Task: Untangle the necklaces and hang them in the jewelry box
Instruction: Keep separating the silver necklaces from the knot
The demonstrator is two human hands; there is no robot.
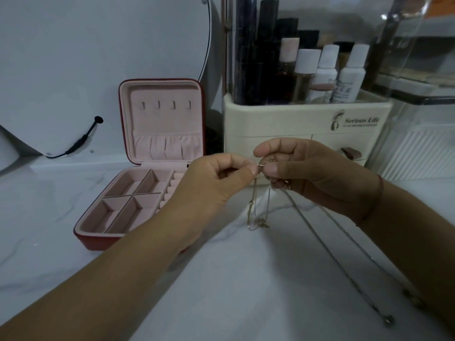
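Fingers of left hand (216, 179) and right hand (310, 173) pinch necklaces (260, 222); jewelry box (88, 239) open at left.

Dim, cool and grayish all over, with only soft, diffuse shadows on the table (234, 291). Faint glare on the clear lid (413, 11) at upper right, dull sheen on the chains (258, 222). Soft focus throughout, fine detail smeared, straight lines bowed and stretched toward the wide-angle edges.

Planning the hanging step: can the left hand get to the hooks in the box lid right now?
Probably yes: the lid stands open, the hooks are bare, and nothing lies between them and the left hand. That hand is pinching the necklaces, though.
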